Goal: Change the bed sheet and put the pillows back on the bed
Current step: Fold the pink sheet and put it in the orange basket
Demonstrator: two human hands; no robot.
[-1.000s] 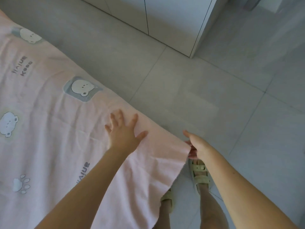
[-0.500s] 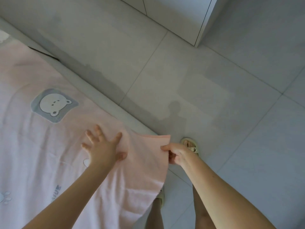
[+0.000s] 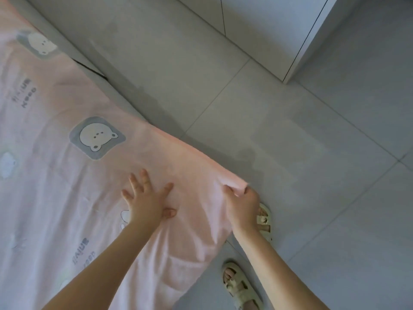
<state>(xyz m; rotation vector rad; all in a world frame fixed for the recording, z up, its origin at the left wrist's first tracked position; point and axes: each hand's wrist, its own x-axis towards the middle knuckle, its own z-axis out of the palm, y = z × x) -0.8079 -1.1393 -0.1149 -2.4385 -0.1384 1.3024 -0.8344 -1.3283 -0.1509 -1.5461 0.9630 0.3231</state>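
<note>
1. Pink bear-print bed sheet (image 3: 67, 175) spread over the bed, its corner hanging off the bed's corner.
2. Left hand (image 3: 147, 200) flat, fingers spread, pressing the sheet near that corner.
3. Right hand (image 3: 242, 202) pinching the sheet's corner edge.

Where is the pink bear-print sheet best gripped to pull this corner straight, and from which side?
Grip the pink bear-print sheet at its loose corner, coming from the floor side. That corner lifts off the edge, while the rest lies flat. The right hand pinches there; the left hand presses flat beside it.
</note>
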